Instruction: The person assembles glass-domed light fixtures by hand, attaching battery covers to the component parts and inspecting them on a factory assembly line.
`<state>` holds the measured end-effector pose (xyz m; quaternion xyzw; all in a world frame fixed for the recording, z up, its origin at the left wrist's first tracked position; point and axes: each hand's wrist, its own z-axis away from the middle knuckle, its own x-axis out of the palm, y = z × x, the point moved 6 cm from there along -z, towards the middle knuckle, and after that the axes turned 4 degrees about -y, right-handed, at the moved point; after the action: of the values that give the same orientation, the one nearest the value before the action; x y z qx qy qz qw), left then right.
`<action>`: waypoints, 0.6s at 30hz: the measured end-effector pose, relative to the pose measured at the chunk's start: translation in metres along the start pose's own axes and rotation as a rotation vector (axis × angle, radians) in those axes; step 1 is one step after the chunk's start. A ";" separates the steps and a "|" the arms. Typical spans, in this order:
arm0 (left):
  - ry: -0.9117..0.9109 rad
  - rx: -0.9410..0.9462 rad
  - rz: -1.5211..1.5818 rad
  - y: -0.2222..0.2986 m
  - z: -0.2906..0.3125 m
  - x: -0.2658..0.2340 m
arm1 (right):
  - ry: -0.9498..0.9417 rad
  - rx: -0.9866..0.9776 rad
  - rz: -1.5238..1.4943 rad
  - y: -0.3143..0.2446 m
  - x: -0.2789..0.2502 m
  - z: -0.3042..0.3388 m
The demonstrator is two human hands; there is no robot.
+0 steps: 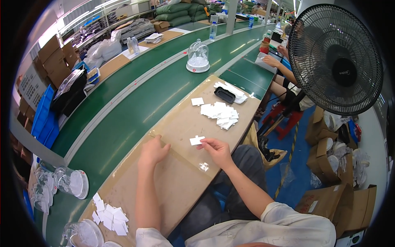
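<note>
A small white card with a tab on one edge (196, 140) is pinched between the thumb and fingers of my right hand (217, 152), over the brown work board (181, 164). To its left, my left hand (154, 150) rests on the board near its far edge, thumb apart from the fingers and nothing visible in it. Beyond my right hand lies a loose pile of similar white cards (220, 114), with a single card (197, 101) beside it. A black tray (224, 94) and white gloves (235, 91) sit behind the pile. Another heap of white cards (111, 218) lies at the near left.
A clear dome on a white base (198, 57) stands on the green conveyor (164, 86). More domes (72, 181) lie at the left. A large black fan (337, 61) rises at right, near another person's hand (270, 61). Cardboard boxes (329, 201) stand on the floor.
</note>
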<state>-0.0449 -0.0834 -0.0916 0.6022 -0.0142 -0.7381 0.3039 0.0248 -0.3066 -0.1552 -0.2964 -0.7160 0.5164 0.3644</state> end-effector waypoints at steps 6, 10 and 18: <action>0.015 -0.003 0.007 -0.001 0.000 0.001 | -0.003 0.010 0.091 0.004 -0.002 0.001; 0.004 -0.013 0.007 -0.001 0.000 0.001 | -0.003 0.009 0.033 0.004 -0.001 0.000; 0.005 -0.005 -0.001 0.000 0.000 0.001 | 0.001 0.025 0.005 0.007 -0.002 -0.001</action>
<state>-0.0449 -0.0833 -0.0924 0.6032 -0.0111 -0.7368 0.3050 0.0276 -0.3057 -0.1617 -0.2939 -0.7086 0.5259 0.3674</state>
